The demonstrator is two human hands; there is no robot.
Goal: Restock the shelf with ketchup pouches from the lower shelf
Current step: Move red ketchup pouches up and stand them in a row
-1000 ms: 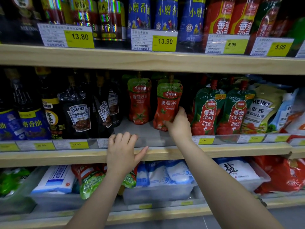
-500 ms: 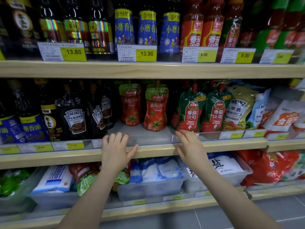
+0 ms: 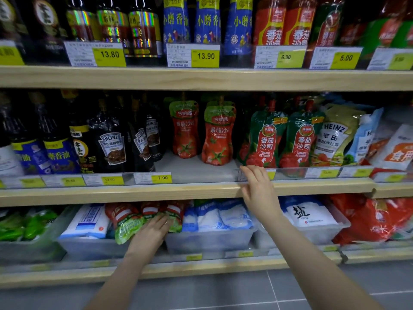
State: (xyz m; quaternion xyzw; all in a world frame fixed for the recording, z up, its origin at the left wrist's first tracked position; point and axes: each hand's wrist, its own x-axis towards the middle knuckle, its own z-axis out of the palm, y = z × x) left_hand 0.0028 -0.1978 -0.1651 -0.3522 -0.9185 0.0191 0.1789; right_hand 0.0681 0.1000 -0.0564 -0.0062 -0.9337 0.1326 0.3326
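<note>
Reaching for stock, pick-up step by the look of it. Middle shelf (image 3: 178, 193) as landmark, pale wood edge. Standing on it: two red ketchup pouches (image 3: 218, 135), bare space in front and left of them. Below it: spare ketchup pouches (image 3: 127, 220) lying heaped between clear bins. Left hand (image 3: 152, 233) under the shelf, fingers extended flat onto the heap, touching, nothing gripped yet. Right hand (image 3: 257, 186) on the shelf's front edge, fingers straight, holding nothing, bracing. Next, probably: close fingers round one pouch, lift clear of the edge, stand upright in the gap.
</note>
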